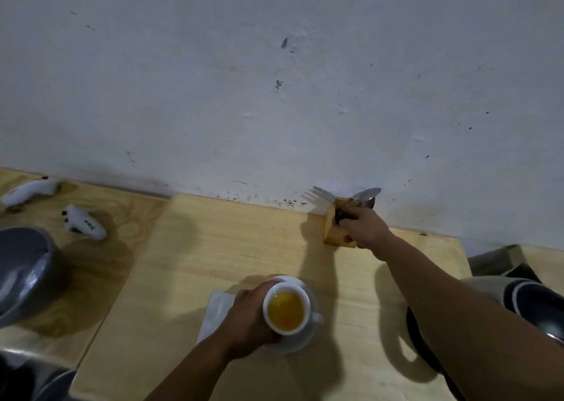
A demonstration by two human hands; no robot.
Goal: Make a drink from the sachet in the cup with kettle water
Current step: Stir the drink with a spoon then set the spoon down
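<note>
A white cup [268,320] filled with orange liquid stands on a white saucer [297,338] near the table's front. My left hand [247,324] wraps around the cup's left side. My right hand [363,225] reaches to the wooden cutlery holder [332,233] by the wall and grips the dark handle of a utensil [343,214] standing in it. A fork [322,194] and a spoon [367,197] stick out of the holder. A white sachet or napkin [215,309] lies flat under my left wrist. The dark kettle base [424,342] is partly hidden under my right forearm.
A grey round container [24,269] stands at the left. Two white devices [29,191] [85,222] lie at the back left. Dark bowls [537,306] sit at the right edge. The white wall [274,80] borders the wooden table [232,248].
</note>
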